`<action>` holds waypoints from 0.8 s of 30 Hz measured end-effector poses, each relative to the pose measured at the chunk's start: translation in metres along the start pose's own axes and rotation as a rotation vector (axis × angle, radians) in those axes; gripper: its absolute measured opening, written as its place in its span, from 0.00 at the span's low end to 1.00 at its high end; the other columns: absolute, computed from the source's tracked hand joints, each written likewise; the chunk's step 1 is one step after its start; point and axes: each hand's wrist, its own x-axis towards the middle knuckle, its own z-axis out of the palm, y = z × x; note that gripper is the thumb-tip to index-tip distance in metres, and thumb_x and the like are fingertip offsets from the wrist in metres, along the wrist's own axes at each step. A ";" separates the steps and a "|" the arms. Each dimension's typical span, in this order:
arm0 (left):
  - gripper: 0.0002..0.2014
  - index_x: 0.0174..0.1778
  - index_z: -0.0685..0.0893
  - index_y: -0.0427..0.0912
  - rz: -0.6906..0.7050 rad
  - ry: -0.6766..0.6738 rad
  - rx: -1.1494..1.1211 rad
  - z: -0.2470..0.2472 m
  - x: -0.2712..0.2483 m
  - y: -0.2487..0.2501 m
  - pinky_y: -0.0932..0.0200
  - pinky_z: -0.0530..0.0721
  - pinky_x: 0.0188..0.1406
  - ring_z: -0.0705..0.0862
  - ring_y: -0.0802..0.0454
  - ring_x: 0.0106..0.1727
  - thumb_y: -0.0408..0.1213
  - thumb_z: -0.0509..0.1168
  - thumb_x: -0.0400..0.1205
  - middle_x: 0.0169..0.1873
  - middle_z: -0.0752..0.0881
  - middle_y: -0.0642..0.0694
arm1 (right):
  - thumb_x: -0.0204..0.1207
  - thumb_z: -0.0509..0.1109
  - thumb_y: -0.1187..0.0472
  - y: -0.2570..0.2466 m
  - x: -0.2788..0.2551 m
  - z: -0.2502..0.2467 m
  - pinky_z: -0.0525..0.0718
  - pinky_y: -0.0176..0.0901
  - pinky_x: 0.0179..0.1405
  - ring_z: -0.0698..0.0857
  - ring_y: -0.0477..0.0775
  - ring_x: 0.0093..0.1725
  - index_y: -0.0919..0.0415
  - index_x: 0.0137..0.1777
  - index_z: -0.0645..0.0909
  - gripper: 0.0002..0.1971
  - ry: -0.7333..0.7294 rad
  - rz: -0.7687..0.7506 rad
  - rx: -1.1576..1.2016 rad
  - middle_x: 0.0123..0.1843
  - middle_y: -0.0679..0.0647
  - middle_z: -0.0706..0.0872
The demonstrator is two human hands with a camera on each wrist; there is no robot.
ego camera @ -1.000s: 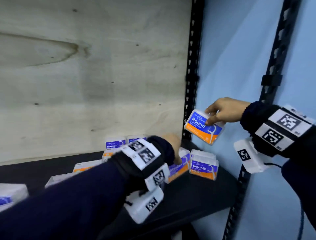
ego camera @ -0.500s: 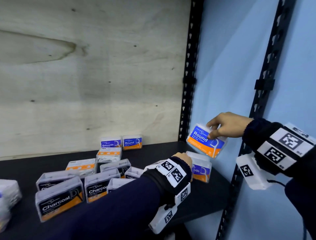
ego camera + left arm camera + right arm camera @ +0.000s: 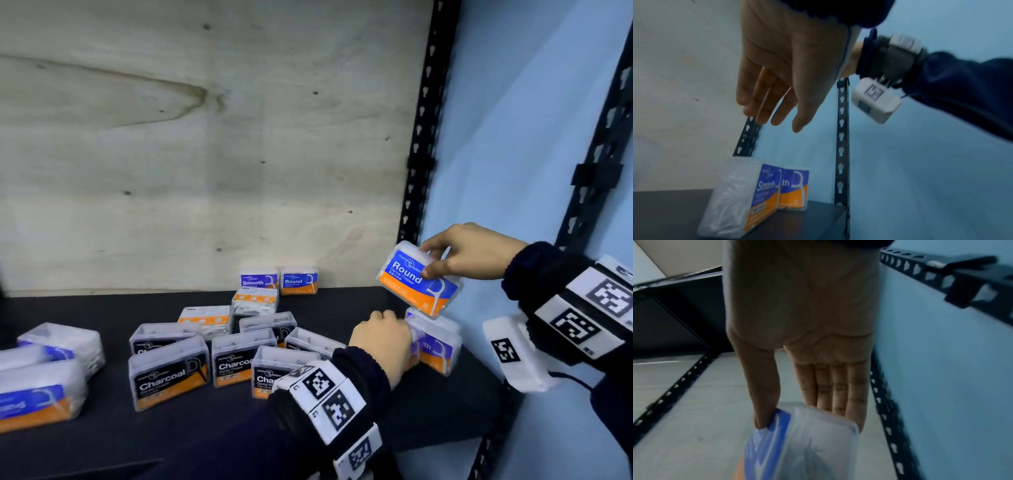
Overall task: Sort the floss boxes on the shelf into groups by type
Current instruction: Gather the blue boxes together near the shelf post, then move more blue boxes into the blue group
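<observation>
Head view: the right hand (image 3: 474, 251) pinches a Round floss box (image 3: 419, 282) above two Smooth boxes (image 3: 436, 344) at the shelf's (image 3: 445, 404) right end. Left wrist view: the left hand (image 3: 781, 68) hangs above them, grip spread and empty. Right wrist view: thumb (image 3: 764, 394) and fingers clamp the box.

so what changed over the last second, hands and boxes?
The left hand drew back from the pair of Smooth boxes by the right post; in the left wrist view its fingers are now straight and clear of them. The head camera tilted down, bringing the Charcoal boxes into view. Unchanged: the right hand holds the Round box in the air above the Smooth pair, gripped the same way.
</observation>
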 end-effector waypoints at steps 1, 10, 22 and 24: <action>0.17 0.70 0.72 0.32 -0.007 0.039 0.013 -0.003 -0.012 -0.008 0.56 0.66 0.33 0.72 0.40 0.71 0.34 0.54 0.86 0.69 0.74 0.36 | 0.75 0.70 0.57 -0.008 0.002 0.000 0.76 0.37 0.40 0.80 0.52 0.44 0.61 0.62 0.83 0.16 0.004 -0.030 0.002 0.56 0.58 0.89; 0.09 0.28 0.86 0.53 -0.255 0.206 0.005 0.025 -0.137 -0.111 0.71 0.79 0.17 0.85 0.62 0.25 0.43 0.60 0.65 0.27 0.85 0.59 | 0.74 0.71 0.55 -0.105 0.016 0.010 0.80 0.47 0.57 0.86 0.56 0.54 0.57 0.64 0.82 0.19 -0.032 -0.345 0.044 0.54 0.56 0.91; 0.23 0.47 0.86 0.27 -1.090 0.282 0.020 0.054 -0.284 -0.234 0.45 0.89 0.43 0.91 0.33 0.43 0.41 0.53 0.71 0.45 0.89 0.30 | 0.73 0.72 0.55 -0.241 0.040 0.039 0.77 0.40 0.49 0.79 0.51 0.46 0.62 0.64 0.83 0.20 -0.094 -0.648 0.078 0.57 0.58 0.89; 0.27 0.72 0.71 0.25 -1.254 0.221 -0.074 0.050 -0.284 -0.243 0.37 0.70 0.74 0.72 0.30 0.75 0.42 0.53 0.82 0.73 0.72 0.25 | 0.73 0.72 0.55 -0.264 0.047 0.043 0.78 0.41 0.49 0.79 0.53 0.47 0.63 0.63 0.83 0.20 -0.102 -0.671 0.073 0.58 0.60 0.88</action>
